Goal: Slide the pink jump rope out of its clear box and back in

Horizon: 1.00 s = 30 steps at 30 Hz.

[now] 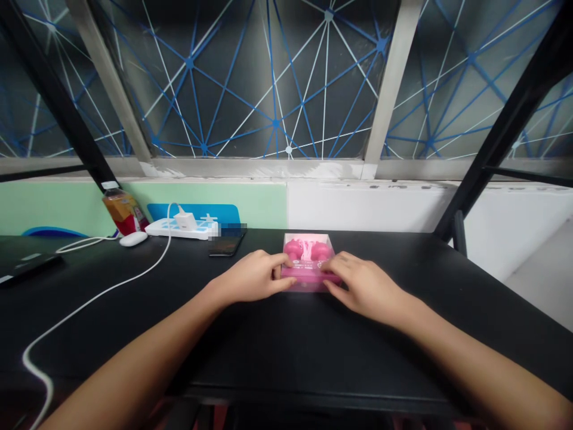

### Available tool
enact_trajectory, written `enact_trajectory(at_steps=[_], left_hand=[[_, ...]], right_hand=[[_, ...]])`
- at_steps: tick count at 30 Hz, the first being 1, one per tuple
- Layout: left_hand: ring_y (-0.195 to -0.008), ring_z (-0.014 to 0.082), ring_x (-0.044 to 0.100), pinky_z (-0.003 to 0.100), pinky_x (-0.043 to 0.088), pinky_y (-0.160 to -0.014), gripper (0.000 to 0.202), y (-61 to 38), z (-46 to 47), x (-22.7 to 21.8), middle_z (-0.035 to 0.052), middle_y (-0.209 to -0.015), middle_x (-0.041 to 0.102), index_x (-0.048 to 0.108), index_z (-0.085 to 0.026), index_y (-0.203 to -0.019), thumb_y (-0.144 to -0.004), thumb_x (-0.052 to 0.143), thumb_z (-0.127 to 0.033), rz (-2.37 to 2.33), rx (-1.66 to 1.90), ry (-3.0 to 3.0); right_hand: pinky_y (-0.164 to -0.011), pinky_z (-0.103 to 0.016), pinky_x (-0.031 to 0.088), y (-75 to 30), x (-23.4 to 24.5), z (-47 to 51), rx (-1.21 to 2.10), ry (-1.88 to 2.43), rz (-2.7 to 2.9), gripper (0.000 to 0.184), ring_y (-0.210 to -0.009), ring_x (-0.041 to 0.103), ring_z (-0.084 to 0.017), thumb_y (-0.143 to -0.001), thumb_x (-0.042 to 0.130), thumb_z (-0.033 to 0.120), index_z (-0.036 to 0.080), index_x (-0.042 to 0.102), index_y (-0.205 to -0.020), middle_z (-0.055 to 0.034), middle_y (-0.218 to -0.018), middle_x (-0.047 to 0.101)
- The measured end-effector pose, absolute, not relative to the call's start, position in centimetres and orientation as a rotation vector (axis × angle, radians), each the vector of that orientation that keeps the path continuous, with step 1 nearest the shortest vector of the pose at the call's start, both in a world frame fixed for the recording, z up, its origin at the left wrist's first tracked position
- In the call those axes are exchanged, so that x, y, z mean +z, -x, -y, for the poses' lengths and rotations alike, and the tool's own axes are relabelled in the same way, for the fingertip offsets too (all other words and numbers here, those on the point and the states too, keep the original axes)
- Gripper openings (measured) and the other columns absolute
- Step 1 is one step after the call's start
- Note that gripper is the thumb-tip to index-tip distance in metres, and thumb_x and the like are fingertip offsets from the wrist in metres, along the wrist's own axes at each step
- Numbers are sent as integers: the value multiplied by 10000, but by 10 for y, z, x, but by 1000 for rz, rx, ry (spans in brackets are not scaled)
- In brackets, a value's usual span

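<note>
A small clear box with pink earphones inside (308, 254) lies flat on the black desk (286, 346), in the middle. My left hand (255, 278) grips the box's near left edge, thumb and fingers pinched on it. My right hand (360, 285) holds the near right edge, its fingers curled over the box's front. Both hands are closed on the box, which rests on the desk.
A dark phone (226, 245) lies just left of the box. Behind it are a white power strip (181, 227) with a charger and a long white cable (89, 298), a white mouse (133, 239), a bottle (122, 210) and a dark device (27, 266) at far left.
</note>
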<state>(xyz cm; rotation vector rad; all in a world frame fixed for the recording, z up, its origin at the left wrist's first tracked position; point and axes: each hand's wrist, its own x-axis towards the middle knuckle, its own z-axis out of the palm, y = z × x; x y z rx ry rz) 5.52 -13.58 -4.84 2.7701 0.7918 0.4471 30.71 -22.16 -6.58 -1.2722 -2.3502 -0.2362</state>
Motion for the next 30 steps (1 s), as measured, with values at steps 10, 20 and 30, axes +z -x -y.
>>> enact_trajectory(at_steps=[10, 20, 30], left_hand=[[-589, 139, 599, 236, 374, -580, 228, -57, 135, -52, -23, -660, 659, 655, -219, -1063, -885, 601, -351, -823, 497, -2897], [-592, 131, 580, 228, 374, -592, 173, -57, 135, -54, -11, -653, 629, 696, -229, -995, -920, 561, -308, -722, 480, -2939], [-540, 117, 505, 238, 333, -564, 213, -60, 138, -50, -12, -597, 573, 677, -200, -824, -929, 530, -313, -671, 499, -2992]], right_hand=[[-745, -327, 510, -309, -69, 218, -275, 1210, 2387, 174, -929, 593, -204, -937, 485, 201, 204, 658, -958, -52, -939, 675], [-715, -329, 514, -308, -73, 217, -308, 1183, 2368, 195, -893, 591, -200, -941, 479, 199, 198, 674, -941, -55, -910, 676], [-710, -321, 506, -306, -72, 221, -354, 1183, 2363, 199, -870, 576, -197, -950, 466, 199, 181, 662, -917, -60, -874, 658]])
